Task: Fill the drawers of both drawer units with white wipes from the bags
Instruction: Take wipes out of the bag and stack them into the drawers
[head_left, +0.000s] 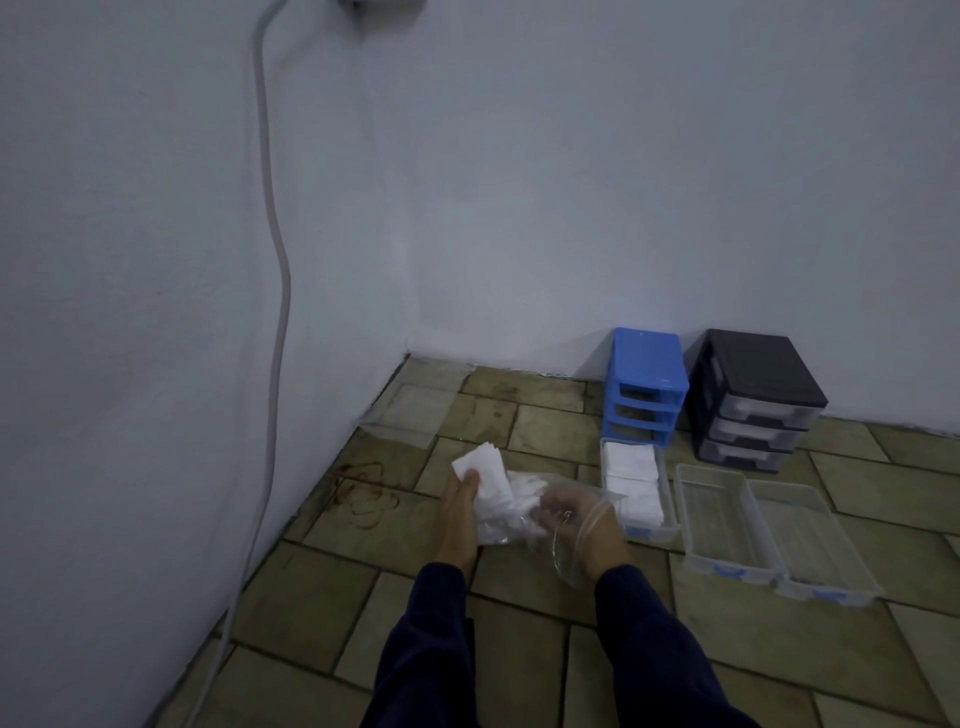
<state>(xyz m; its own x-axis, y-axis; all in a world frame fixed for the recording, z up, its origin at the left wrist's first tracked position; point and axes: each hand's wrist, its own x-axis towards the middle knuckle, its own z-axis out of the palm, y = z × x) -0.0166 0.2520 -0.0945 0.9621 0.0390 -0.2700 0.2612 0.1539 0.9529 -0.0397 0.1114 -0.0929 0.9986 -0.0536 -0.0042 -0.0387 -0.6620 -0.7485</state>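
Dim light and blur leave much uncertain. The right hand sits inside or behind a clear plastic bag, fingers curled on the crinkled film; the plastic veils them, so I cannot tell how firmly they close. The left hand is closed around a stack of white wipes, square, soft-edged sheets fanned slightly at the top, thumb across their lower corner. More wipes show as a white mass within the bag.

On the tiled floor, a clear drawer lies just in front of the blue drawer unit, packed with white wipes in flat rows. Two further clear drawers, with blue handles, lie side by side to its right, bare inside. The blue unit's three slots stand vacant. Beside it, against the wall's foot, the black drawer unit holds three translucent drawers; their contents cannot be made out.

Dark sleeves run off the lower edge. A grey cable descends the left wall.
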